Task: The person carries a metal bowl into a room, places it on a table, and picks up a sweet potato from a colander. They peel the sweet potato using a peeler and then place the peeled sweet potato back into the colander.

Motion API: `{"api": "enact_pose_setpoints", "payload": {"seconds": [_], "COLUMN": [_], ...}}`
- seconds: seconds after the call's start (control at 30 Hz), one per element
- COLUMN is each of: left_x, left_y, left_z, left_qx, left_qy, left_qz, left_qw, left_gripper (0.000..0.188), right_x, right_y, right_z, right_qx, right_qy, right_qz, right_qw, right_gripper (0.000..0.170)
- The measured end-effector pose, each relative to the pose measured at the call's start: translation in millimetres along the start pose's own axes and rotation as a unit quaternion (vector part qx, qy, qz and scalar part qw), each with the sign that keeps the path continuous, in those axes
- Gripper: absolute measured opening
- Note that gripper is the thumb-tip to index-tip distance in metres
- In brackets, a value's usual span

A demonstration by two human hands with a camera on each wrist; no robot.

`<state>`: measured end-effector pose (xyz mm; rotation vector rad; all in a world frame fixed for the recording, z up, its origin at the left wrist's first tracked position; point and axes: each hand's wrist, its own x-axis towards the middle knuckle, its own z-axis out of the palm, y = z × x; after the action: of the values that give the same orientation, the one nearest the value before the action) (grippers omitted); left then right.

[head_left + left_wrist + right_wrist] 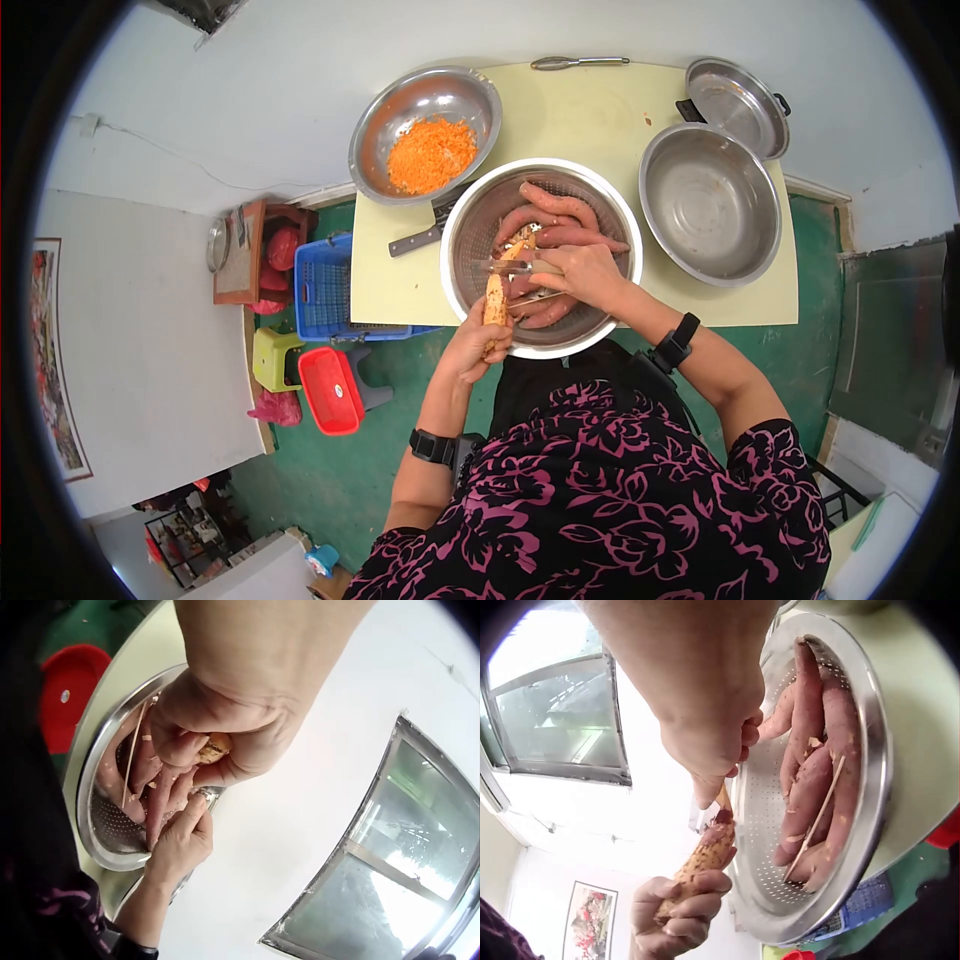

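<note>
My left hand (pixel 478 340) grips the lower end of a sweet potato (pixel 496 300), its skin partly off and yellowish flesh showing. A peeler (pixel 508 267) lies across the upper part of that sweet potato, its handle held in my right hand (pixel 582 275). Both hands work over a perforated steel colander (pixel 449 270). Inside it lie several reddish sweet potatoes (pixel 810 787), scraps of peel and a thin stick (pixel 821 814). In the right wrist view, my right hand hides most of the peeler.
A steel basin (pixel 365 140) of orange shreds (pixel 432 155) stands at the back left, a knife (pixel 415 241) beside the colander. Another steel basin (pixel 710 205) and a pan (pixel 740 105) are on the right. A metal-handled utensil (pixel 580 62) lies along the back edge.
</note>
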<state>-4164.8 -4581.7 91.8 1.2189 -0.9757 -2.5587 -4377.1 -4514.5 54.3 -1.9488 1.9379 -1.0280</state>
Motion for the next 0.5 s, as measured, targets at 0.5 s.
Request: {"api": "enact_pose_setpoints", "payload": {"seconds": [0.5], "left_x": [3], "left_y": [0], "left_z": [1], "left_qx": [-0.018], "left_qy": [-0.004], "left_qz": [0.000], "left_qw": [1.000], "left_gripper": [0.047], "right_x": [-11], "right_y": [-20], "right_z": [9], "right_qx": [-0.028], "right_qy": [0.033], "right_qz": [-0.105], "right_qw": [0.994], "right_gripper": [0.045]}}
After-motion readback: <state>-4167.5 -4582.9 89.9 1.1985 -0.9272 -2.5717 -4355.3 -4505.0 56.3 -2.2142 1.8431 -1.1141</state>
